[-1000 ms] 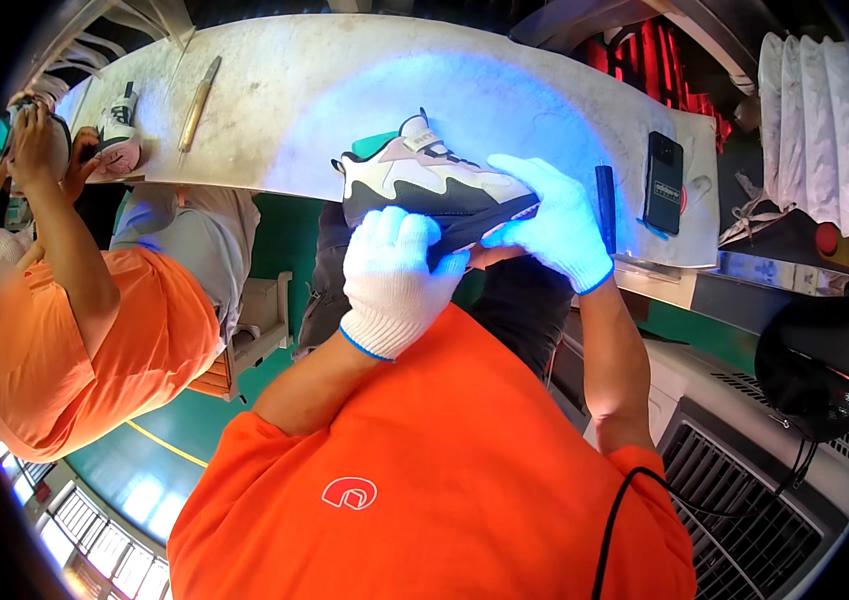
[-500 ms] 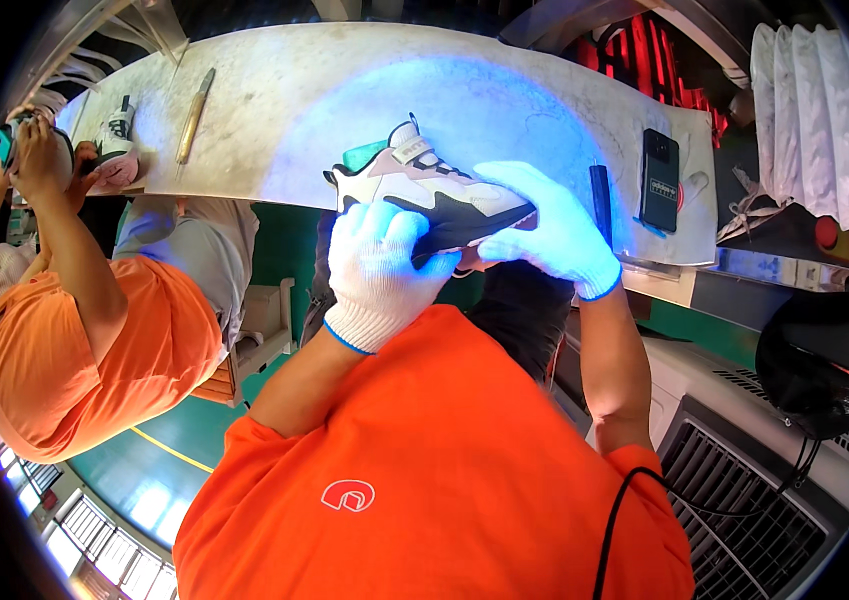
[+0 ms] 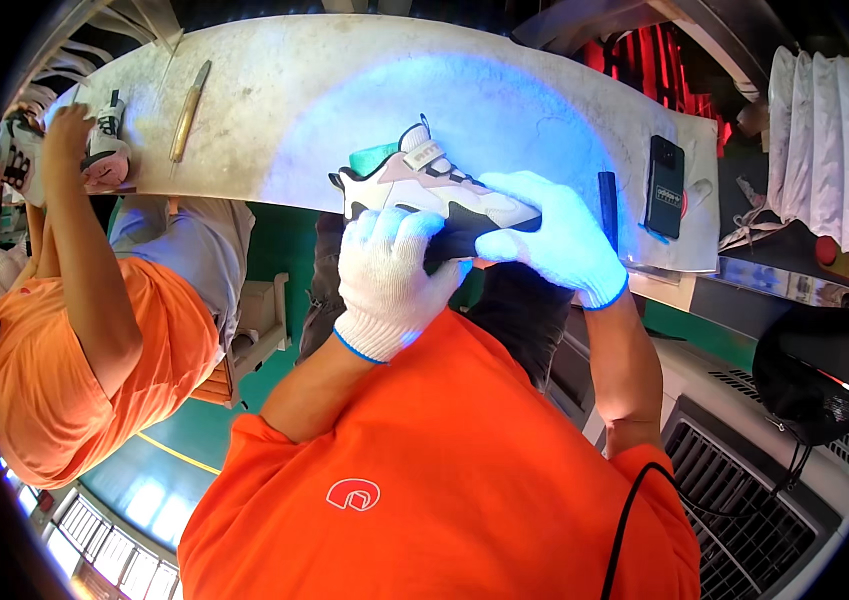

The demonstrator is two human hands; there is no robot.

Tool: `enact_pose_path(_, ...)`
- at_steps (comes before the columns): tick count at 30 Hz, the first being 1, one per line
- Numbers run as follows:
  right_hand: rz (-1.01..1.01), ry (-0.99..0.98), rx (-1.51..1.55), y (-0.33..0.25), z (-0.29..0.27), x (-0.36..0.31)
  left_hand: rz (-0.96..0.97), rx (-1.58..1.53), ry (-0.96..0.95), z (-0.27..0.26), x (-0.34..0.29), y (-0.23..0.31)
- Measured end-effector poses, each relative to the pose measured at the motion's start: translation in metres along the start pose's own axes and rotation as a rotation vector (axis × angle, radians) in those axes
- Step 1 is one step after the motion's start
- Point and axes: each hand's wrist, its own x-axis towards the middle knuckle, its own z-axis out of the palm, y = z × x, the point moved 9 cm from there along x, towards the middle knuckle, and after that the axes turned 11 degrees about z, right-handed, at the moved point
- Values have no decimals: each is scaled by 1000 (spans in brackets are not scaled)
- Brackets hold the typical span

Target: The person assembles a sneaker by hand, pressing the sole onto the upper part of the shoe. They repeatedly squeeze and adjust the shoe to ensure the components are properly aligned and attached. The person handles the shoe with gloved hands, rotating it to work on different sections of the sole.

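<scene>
Between my hands, above the table's near edge, is a white, grey and black sneaker [image 3: 414, 178] with a strap and a green lining. Its toe points right and the heel lies to the left. My left hand [image 3: 392, 262], in a white knit glove, is closed round the heel end and the black sole. My right hand [image 3: 559, 232], gloved alike and lit blue, grips the toe, its thumb on the near side. Fingers under the shoe are partly hidden.
On the table [image 3: 274, 60] lie a wooden-handled knife [image 3: 187, 115], a dark pen-like tool [image 3: 607, 207] and a black phone [image 3: 664, 190]. At left, a co-worker in an orange shirt [image 3: 94, 360] handles a shoe beside another sneaker [image 3: 106, 150]. A white ribbed duct [image 3: 829, 150] hangs at right.
The sneaker stays in both hands and its near side is tipped slightly, with my left hand a little lower. At left, the co-worker's hands and shoe have shifted.
</scene>
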Motion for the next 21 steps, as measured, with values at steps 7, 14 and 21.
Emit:
enact_pose_path(7, 21, -16, 79, -3, 2, 1, -68, -83, -12, 1, 5, -8)
enact_pose_path(14, 9, 20, -148, -8, 3, 6, -140, -123, -108, 1, 13, -13)
enact_pose_path(21, 105, 91, -372, -21, 8, 7, -136, -105, -143, 2, 11, -14)
